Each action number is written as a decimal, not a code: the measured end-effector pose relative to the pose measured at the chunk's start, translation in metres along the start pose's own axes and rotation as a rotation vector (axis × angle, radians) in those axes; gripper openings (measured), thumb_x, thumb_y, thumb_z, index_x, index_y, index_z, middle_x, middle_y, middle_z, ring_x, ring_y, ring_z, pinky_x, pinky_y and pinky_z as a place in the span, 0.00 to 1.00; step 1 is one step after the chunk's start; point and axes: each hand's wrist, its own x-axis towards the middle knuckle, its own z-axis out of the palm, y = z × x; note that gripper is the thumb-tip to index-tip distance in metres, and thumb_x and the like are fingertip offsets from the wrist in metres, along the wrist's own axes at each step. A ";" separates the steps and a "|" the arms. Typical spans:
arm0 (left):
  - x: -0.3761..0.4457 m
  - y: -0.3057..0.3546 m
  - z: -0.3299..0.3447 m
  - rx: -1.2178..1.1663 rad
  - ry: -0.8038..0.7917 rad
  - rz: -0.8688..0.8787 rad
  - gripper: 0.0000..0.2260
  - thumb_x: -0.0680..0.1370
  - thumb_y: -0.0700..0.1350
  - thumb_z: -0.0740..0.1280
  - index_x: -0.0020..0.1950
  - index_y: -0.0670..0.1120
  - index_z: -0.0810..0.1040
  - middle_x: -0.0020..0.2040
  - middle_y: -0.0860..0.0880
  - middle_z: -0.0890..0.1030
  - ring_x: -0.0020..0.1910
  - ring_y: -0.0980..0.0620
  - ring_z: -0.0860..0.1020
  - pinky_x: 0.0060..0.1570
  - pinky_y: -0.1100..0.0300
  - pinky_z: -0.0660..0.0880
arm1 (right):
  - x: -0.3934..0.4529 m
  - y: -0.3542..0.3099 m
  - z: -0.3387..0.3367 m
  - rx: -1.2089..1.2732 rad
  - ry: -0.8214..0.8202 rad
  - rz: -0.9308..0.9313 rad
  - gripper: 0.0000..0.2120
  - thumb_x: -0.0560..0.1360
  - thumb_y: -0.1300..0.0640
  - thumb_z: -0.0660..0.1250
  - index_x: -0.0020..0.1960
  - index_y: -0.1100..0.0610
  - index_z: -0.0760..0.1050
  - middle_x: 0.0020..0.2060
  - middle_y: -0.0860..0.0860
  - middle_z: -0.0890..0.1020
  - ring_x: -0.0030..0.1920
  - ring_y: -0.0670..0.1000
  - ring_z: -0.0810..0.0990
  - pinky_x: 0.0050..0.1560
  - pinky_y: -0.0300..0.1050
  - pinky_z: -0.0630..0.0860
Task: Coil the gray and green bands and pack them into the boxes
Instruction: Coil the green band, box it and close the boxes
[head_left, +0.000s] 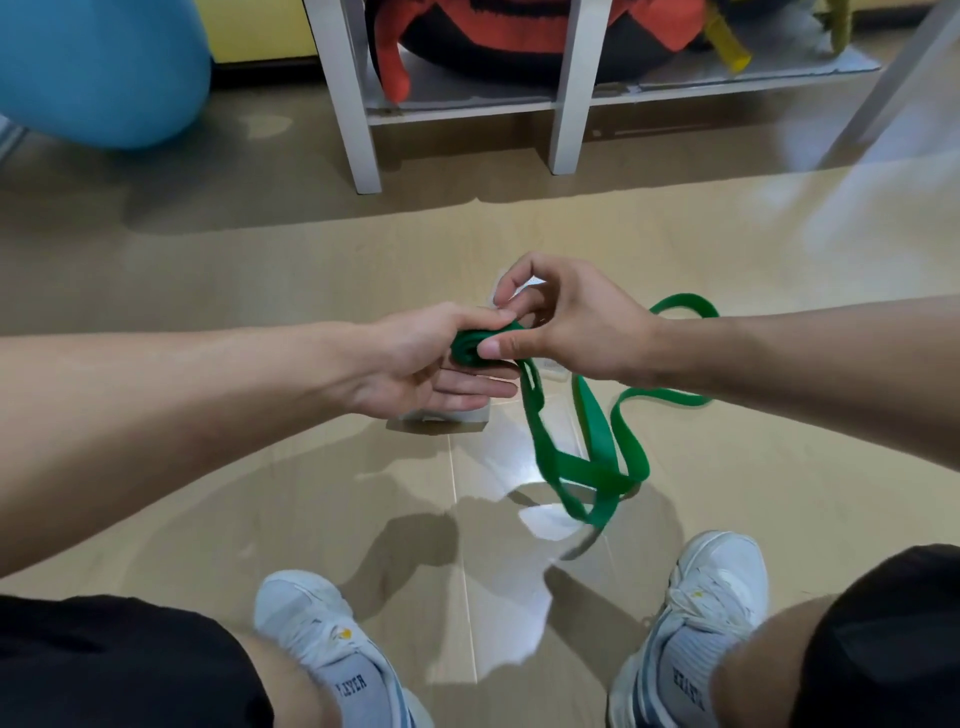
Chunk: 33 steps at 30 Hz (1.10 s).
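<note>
A green band (592, 441) hangs in loose loops from my two hands down to the wooden floor, with one loop trailing behind my right forearm. Its near end is wound into a small tight coil (467, 349) in the middle of the view. My left hand (431, 364) holds that coil between thumb and fingers, palm turned up. My right hand (566, 322) pinches the coil's right side with the thumb and curled fingers. A pale box (457, 418) lies on the floor under my left hand, mostly hidden. No gray band is in view.
A white shelf unit (566, 104) stands ahead with a black and orange object and yellow straps on its bottom board. A big blue ball (98, 67) sits at the far left. My two white shoes (711, 613) rest on the floor near the bottom edge.
</note>
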 end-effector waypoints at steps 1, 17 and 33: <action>0.000 0.000 0.001 -0.005 0.007 -0.010 0.12 0.79 0.55 0.69 0.57 0.49 0.83 0.50 0.44 0.88 0.51 0.49 0.87 0.61 0.55 0.78 | 0.001 0.000 -0.002 0.059 -0.042 0.054 0.21 0.68 0.57 0.81 0.57 0.53 0.77 0.39 0.49 0.86 0.42 0.46 0.84 0.53 0.47 0.81; 0.005 -0.003 0.003 -0.052 0.063 -0.048 0.10 0.79 0.50 0.72 0.55 0.45 0.82 0.47 0.39 0.88 0.48 0.47 0.88 0.52 0.56 0.82 | 0.009 -0.004 -0.003 0.109 -0.138 0.240 0.16 0.68 0.60 0.80 0.54 0.58 0.81 0.38 0.48 0.83 0.42 0.46 0.82 0.54 0.41 0.78; 0.004 -0.006 -0.001 -0.046 0.053 -0.039 0.08 0.79 0.45 0.72 0.55 0.43 0.81 0.54 0.38 0.86 0.54 0.42 0.86 0.60 0.51 0.81 | -0.007 -0.010 0.009 -0.313 0.002 -0.061 0.19 0.63 0.49 0.84 0.51 0.50 0.84 0.40 0.43 0.86 0.41 0.39 0.84 0.44 0.32 0.80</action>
